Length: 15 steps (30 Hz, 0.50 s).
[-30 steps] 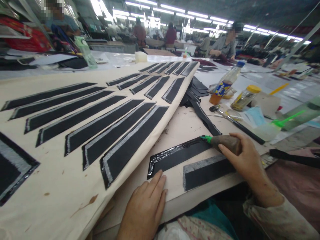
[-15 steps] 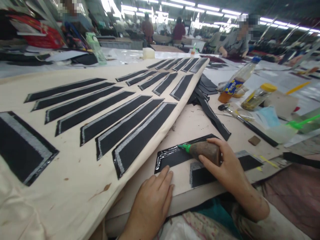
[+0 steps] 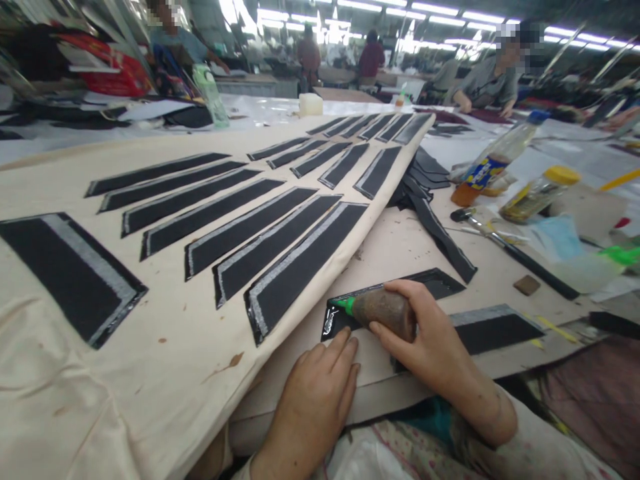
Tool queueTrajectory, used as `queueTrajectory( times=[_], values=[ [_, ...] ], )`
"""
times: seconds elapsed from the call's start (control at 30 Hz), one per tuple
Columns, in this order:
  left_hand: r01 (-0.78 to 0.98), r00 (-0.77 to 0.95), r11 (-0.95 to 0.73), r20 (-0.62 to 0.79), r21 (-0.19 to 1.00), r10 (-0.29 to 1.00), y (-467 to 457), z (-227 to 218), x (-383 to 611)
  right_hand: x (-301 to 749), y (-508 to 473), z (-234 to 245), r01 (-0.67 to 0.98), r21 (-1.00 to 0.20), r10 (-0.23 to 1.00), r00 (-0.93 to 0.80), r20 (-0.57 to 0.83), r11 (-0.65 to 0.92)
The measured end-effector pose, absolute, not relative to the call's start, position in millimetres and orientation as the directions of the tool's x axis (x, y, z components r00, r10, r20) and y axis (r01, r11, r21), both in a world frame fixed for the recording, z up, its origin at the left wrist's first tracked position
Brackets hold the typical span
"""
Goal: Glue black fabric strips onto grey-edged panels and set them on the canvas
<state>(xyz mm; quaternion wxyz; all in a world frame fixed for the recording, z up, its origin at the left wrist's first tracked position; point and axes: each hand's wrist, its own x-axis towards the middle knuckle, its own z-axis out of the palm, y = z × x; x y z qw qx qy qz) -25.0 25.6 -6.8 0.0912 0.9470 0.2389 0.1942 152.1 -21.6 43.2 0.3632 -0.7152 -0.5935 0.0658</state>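
My right hand (image 3: pixel 430 333) grips a brown-stained glue bottle (image 3: pixel 385 312), tilted to the left. Its green nozzle points down at the left corner of a black fabric piece (image 3: pixel 443 285), where wet glue (image 3: pixel 330 320) glistens. The bottle and hand cover the middle of that piece. My left hand (image 3: pixel 320 380) lies open, fingertips at the piece's lower left edge. Another black piece (image 3: pixel 495 330) with a grey border lies to the right, partly behind my right hand and forearm.
A cloth-covered board (image 3: pixel 195 357) bearing rows of black pieces rises at left. Black strips (image 3: pixel 435 223) lie beside it. On the right are a Pepsi bottle (image 3: pixel 483 173), a yellow-lidded jar (image 3: pixel 537 197), a black-handled tool (image 3: pixel 530 263) and a brown block (image 3: pixel 527 285). Several people work behind.
The glue bottle has moved left along the piece, its nozzle now at the left corner. My left hand stays beside the piece. The whole view has shifted slightly.
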Motion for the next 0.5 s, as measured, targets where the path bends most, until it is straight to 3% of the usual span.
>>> queueTrajectory(
  times=[0.1, 0.17, 0.3, 0.4, 0.5],
  values=[
    [0.404, 0.812, -0.876, 0.339, 0.262, 0.476, 27.2, -9.0, -25.4, 149.5, -22.3, 46.5, 0.747, -0.664, 0.914, 0.292, 0.281, -0.035],
    [0.395, 0.812, -0.885, 0.356, 0.248, 0.462, 28.8, -10.4, -25.5, 153.1, -25.2, 47.8, 0.628, -0.772, 0.920, 0.354, 0.170, -0.099],
    [0.374, 0.807, -0.905, 0.408, 0.205, 0.426, 31.5, -12.6, -25.8, 179.0, -39.0, 49.9, 0.078, -0.980, 0.873, 0.471, -0.127, -0.184],
    [0.368, 0.802, -0.913, 0.437, 0.175, 0.407, 32.0, -12.6, -26.4, 211.8, -56.0, 54.8, -0.254, -0.962, 0.724, 0.646, -0.243, -0.096],
    [0.357, 0.807, -0.921, 0.445, 0.157, 0.389, 31.1, -10.5, -28.0, 247.5, -75.8, 61.5, -0.311, -0.950, 0.596, 0.761, -0.256, -0.012]
  ],
)
